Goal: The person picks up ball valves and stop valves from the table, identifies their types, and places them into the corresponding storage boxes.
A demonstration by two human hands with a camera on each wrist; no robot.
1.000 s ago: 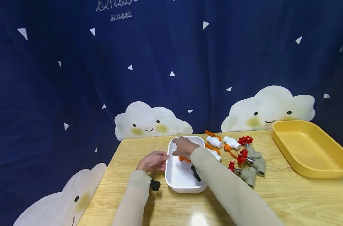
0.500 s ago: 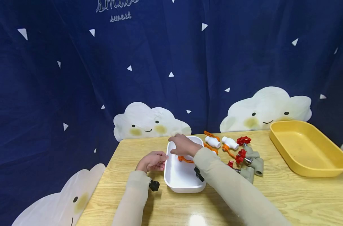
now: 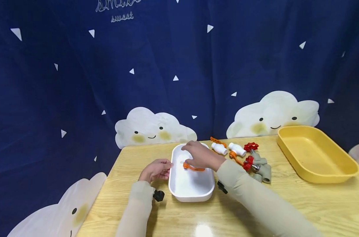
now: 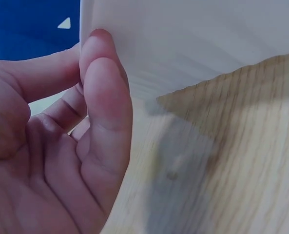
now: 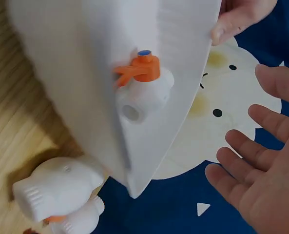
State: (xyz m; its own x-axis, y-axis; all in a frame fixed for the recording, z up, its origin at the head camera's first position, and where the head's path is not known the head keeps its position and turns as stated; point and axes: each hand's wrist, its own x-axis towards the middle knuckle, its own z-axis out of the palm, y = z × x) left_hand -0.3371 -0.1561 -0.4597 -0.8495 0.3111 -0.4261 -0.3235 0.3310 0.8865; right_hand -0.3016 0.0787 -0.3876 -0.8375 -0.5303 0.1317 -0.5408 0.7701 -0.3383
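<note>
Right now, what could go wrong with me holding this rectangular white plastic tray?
Your left hand pinches one side of the tray, so a tug might tip it. Inside, the white valve with an orange lever, lying unheld, could then roll. Your beige right sleeve, overlapping the grey valves with red wheel handles in the head view, might knock them.

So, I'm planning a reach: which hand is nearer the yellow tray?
Right. The right hand is over the white tray, left of the yellow tray; the left hand grips the white tray's left rim, farther away.
</note>
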